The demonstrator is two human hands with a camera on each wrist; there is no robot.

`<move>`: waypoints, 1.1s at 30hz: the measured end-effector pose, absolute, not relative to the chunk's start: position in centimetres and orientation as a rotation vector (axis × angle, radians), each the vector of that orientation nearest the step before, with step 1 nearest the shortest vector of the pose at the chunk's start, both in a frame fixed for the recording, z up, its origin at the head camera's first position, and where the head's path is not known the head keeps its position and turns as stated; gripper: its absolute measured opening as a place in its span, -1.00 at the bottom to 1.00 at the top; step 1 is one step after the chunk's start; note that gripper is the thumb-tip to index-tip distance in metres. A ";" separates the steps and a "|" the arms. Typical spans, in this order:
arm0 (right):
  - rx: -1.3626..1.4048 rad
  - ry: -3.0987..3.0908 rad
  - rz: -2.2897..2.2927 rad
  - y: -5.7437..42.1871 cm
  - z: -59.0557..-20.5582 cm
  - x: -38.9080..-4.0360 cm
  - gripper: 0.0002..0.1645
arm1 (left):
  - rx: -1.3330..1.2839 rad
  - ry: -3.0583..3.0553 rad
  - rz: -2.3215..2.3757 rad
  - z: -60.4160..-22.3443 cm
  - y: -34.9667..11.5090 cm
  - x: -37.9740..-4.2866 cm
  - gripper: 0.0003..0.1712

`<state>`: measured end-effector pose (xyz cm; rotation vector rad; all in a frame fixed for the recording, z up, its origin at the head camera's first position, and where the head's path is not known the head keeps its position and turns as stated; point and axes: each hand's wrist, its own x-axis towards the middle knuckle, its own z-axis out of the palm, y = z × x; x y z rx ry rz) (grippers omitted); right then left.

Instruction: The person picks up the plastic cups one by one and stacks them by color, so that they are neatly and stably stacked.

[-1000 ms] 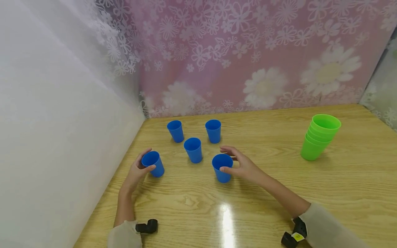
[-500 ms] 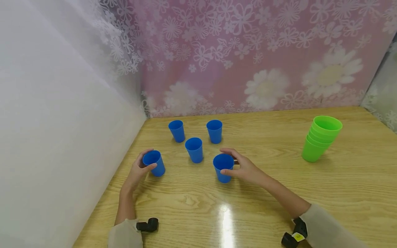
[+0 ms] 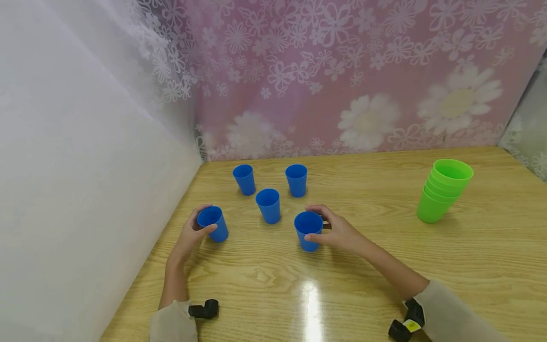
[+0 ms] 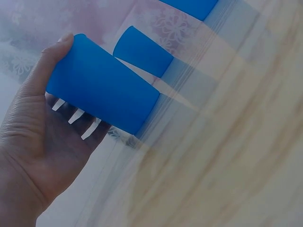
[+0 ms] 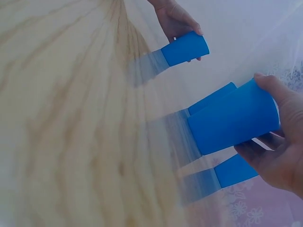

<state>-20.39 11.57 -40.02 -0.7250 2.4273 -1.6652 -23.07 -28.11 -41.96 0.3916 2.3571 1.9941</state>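
Note:
On the left of the wooden table, my left hand (image 3: 191,236) holds an upright blue cup (image 3: 220,231), thumb on the near side and fingers behind. In the left wrist view that cup (image 4: 102,87) stands with its base on the tabletop. My right hand (image 3: 344,233) holds a second blue cup (image 3: 307,223) likewise, thumb in front and fingers round the far side. The right wrist view shows this cup (image 5: 234,120) with its base down on the table. Between and behind them stand a middle blue cup (image 3: 269,207), a back-left one (image 3: 245,180) and a back-right one (image 3: 297,181).
A stack of nested green cups (image 3: 442,194) leans slightly at the table's right side. A white wall covering (image 3: 85,166) borders the table (image 3: 256,285) on the left. Behind it hangs a pink flowered curtain (image 3: 316,95). Each wrist wears a black camera mount (image 3: 204,309).
The right fingers have closed slightly nearer round the right cup. The whole head view has shifted a little; the cups stay in the same arrangement.

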 end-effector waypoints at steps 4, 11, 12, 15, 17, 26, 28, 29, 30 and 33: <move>-0.714 2.448 -1.662 11.5 -39.9 -20.3 -0.23 | 0.386 2.353 1.997 -41.8 -28.1 -23.0 -0.28; -0.758 2.468 -1.645 11.2 -38.8 -20.4 -0.26 | 0.376 2.344 1.995 -41.7 -28.0 -22.9 -0.29; -0.767 2.470 -1.645 11.1 -38.5 -20.4 -0.26 | 0.379 2.343 1.997 -41.7 -28.0 -22.9 -0.29; -0.794 2.467 -1.651 10.8 -37.7 -20.4 -0.27 | 0.379 2.347 1.997 -41.7 -28.0 -22.9 -0.29; -0.801 2.455 -1.654 10.5 -37.2 -20.4 -0.27 | 0.377 2.350 1.996 -41.7 -27.9 -22.8 -0.29; -0.872 2.405 -1.644 8.3 -35.0 -20.5 -0.24 | 0.380 2.363 1.996 -41.9 -28.0 -22.9 -0.31; -0.873 2.394 -1.643 7.8 -34.4 -20.5 -0.23 | 0.377 2.356 2.001 -41.8 -28.0 -22.9 -0.31; -0.868 2.392 -1.640 7.5 -34.2 -20.6 -0.23 | 0.375 2.353 2.002 -41.8 -28.0 -22.9 -0.31; -0.866 2.391 -1.638 7.2 -34.0 -20.6 -0.23 | 0.373 2.355 2.001 -41.8 -28.0 -22.8 -0.31; -0.844 2.391 -1.634 6.3 -33.3 -20.8 -0.23 | 0.367 2.347 2.009 -41.8 -28.0 -22.9 -0.31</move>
